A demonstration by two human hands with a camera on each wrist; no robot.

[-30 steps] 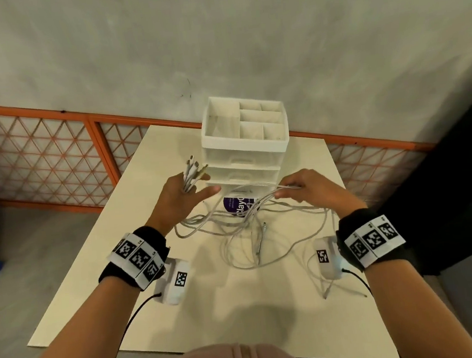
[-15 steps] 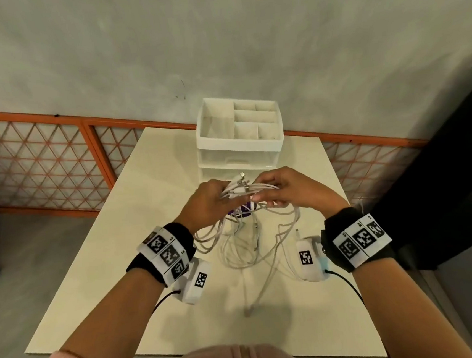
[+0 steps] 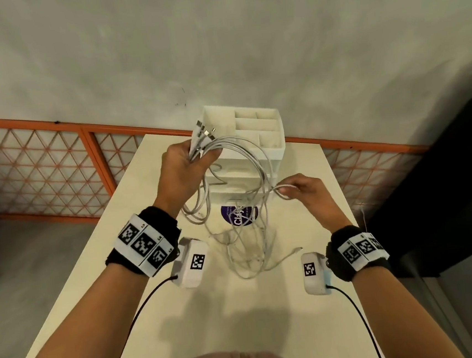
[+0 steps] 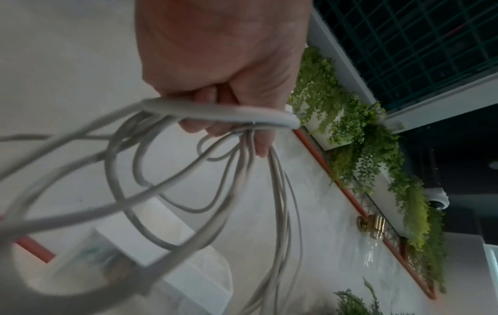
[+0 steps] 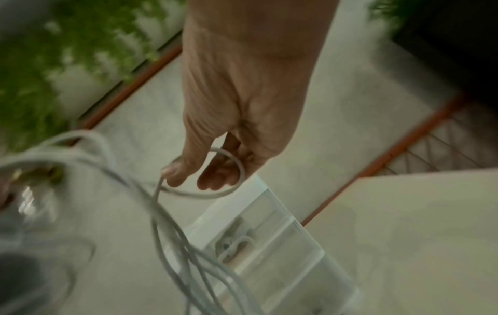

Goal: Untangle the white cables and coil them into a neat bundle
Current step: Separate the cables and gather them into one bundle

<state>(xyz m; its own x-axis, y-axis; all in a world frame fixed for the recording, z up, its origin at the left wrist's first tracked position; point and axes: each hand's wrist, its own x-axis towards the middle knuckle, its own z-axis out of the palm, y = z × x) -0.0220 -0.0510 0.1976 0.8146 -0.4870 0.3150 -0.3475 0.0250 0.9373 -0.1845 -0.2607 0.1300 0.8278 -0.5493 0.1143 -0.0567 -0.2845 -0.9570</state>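
Several white cables [image 3: 246, 160] hang in long loops from my left hand [image 3: 183, 166], which is raised above the table and grips them just below their metal plugs [image 3: 204, 130]. The left wrist view shows the fingers curled round the cable bunch [image 4: 221, 113]. The loops trail down onto the table in a loose tangle [image 3: 247, 252]. My right hand [image 3: 302, 191], lower and to the right, pinches one cable strand [image 3: 280, 187] between thumb and fingers; in the right wrist view that strand [image 5: 229, 187] curls around the fingertips.
A white drawer organiser [image 3: 256, 136] with open top compartments stands at the table's far edge, behind the cables. A purple round label [image 3: 240, 217] lies under the loops. The cream table [image 3: 270, 305] sits before an orange lattice railing [image 3: 55, 167]. A dark cabinet [image 3: 446, 187] is on the right.
My left hand has risen and pulled away from the right, lifting the plug ends and drawing the cables into hanging loops. My right hand moved right and lower, keeping one strand.
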